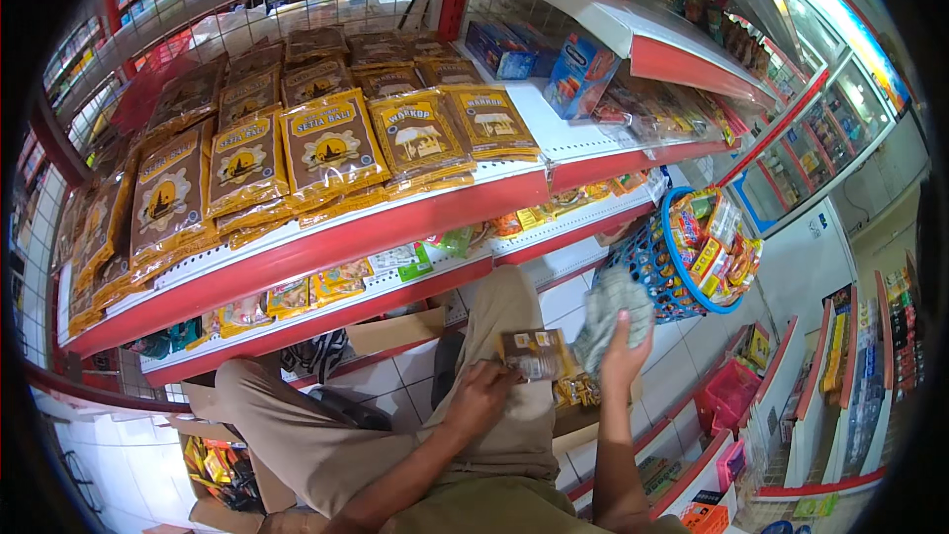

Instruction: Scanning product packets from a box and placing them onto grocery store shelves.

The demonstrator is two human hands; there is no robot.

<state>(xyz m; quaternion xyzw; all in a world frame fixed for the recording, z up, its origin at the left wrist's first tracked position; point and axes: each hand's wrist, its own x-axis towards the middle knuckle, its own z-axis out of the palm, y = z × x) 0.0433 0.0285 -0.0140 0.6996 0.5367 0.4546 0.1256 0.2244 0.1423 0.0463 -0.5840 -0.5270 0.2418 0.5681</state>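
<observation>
Over the lap, my left hand is closed on the edge of a brown and yellow coffee packet. To its right, my right hand grips a crumpled pale green checked cloth, close to the packet's right end. Rows of similar coffee packets lie stacked on the white shelf in front. Two designs with different printed pictures lie side by side there. A blue plastic basket full of small colourful packets stands just beyond the cloth.
Blue boxes stand farther right on the same shelf, which has a red front edge. Packets line a lower shelf. Open cardboard boxes are on the tiled floor, one with packets at lower left. More shelving is at right.
</observation>
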